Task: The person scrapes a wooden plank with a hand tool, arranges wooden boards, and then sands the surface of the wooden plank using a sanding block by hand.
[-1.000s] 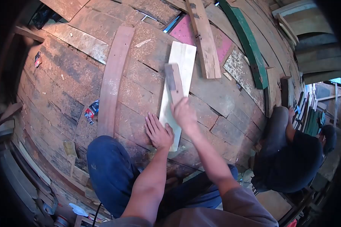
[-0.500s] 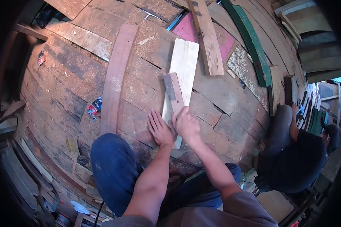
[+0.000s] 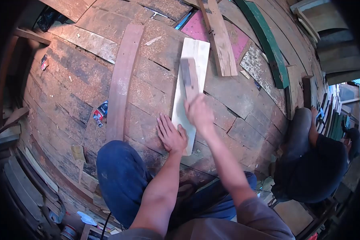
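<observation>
Gripping a wooden block (image 3: 191, 74) in a curled right hand (image 3: 199, 112) over a pale board (image 3: 196, 54) lying on the plank floor (image 3: 152, 98), seemingly steadying its near end with an open, slightly spread left hand (image 3: 173, 138) grasping nothing, ideally holding the block flat, clear of those fingers.

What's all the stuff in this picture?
Pale flat wooden board: one, cream, centre
Short wooden block: one, grey-brown, over the board
Long curved wooden plank: one, reddish, left
Rough timber beam: one, brown, top centre
Painted wooden beam: one, green, upper right
Flat panel: one, pink, under the timber beam
Small packets: two, partly red, left
Stacked wood: uncounted, mixed, both edges
Plank floor: one, brown, underneath
Another person: one, dark clothing, right
Left hand: one, bare, against the board
Right hand: one, bare, gripping the block
</observation>
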Demonstrator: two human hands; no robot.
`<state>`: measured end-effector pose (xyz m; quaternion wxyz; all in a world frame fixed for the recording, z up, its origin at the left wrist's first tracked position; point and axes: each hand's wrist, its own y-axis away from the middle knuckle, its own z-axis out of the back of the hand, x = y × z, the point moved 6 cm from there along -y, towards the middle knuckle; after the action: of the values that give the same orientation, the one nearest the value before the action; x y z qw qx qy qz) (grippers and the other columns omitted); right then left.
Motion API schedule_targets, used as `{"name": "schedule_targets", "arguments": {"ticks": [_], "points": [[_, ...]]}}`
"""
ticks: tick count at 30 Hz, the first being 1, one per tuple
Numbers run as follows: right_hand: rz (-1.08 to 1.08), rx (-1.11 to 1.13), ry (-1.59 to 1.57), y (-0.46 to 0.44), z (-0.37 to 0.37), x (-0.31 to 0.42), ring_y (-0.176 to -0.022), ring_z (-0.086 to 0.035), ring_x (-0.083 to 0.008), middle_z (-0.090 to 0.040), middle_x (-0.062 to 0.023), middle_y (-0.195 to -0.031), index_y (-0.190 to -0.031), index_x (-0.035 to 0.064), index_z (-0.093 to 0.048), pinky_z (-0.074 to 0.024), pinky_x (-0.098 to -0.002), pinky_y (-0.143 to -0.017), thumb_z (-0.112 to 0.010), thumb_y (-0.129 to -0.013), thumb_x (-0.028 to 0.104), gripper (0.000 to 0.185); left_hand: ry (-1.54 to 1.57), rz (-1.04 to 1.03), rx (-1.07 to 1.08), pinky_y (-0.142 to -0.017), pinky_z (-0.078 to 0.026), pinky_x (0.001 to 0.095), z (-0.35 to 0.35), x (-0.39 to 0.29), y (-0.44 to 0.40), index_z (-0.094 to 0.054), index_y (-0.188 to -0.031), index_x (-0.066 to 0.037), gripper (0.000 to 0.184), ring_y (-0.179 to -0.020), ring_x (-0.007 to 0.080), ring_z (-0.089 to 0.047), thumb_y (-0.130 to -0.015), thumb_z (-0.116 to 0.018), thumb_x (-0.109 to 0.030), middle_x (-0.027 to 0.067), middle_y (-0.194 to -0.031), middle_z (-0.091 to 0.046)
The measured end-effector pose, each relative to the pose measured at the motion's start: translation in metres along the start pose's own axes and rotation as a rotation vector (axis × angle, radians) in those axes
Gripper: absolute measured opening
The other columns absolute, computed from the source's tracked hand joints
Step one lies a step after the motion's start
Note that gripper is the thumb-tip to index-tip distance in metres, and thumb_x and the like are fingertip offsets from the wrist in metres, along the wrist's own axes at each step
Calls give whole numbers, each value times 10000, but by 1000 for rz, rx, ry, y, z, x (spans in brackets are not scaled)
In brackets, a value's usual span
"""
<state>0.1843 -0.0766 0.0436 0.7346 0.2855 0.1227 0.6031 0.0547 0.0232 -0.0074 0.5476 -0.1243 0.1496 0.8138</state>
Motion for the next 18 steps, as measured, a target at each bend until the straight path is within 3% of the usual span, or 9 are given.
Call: {"name": "schedule_targets", "arguments": {"ticks": [5, 7, 11, 14, 16, 18], "points": [[-28, 35, 49, 28, -13, -24, -871, -719, -428, -703, -296, -877, -1154, -62, -426, -589, -504, -757, -504, -981, 515, 607, 14, -4, -13, -1224, -144, 526, 1, 1, 0, -279, -1517, 59, 682, -1511, 397, -204, -981, -403, -343, 212, -1618, -255], [-1, 19, -29, -5, 5, -15, -962, -685, -473, -679, -332, -1020, -1149, -57, -418, -539, -544, -873, -480, -984, 527, 611, 4, -3, -1, -1223, -146, 525, 1, 1, -1, -280, -1515, 61, 682, -1510, 398, -207, -979, -405, -342, 215, -1616, -258], [26, -146, 32, -92, 53, 9, -953, -713, -403, -721, -255, -1013, -1247, -71, -433, -574, -486, -828, -484, -985, 522, 650, -15, 1, 0, -1223, -148, 523, -2, 1, 0, -283, -1513, 66, 683, -1509, 398, -208, -979, -403, -343, 218, -1616, -259], [-6, -123, 8, -85, 53, 10, -954, -711, -406, -712, -272, -1022, -1248, -71, -431, -571, -492, -836, -481, -987, 519, 648, -14, 9, 16, -1223, -147, 523, 0, 1, -1, -278, -1515, 66, 686, -1509, 400, -204, -981, -396, -348, 215, -1619, -251], [-7, -82, -101, -44, 19, -8, -1010, -675, -463, -677, -329, -1053, -1213, -87, -393, -528, -527, -906, -468, -989, 532, 662, -11, 10, 18, -1225, -155, 521, 1, -1, 0, -283, -1520, 56, 691, -1511, 388, -208, -970, -412, -341, 205, -1626, -244], [-94, 69, -36, 6, -15, -21, -1013, -671, -467, -670, -342, -1056, -1222, -99, -380, -531, -536, -894, -459, -993, 531, 675, -8, 17, 20, -1226, -160, 521, 2, 0, -5, -287, -1521, 52, 692, -1511, 384, -210, -965, -419, -338, 202, -1628, -241]]}}
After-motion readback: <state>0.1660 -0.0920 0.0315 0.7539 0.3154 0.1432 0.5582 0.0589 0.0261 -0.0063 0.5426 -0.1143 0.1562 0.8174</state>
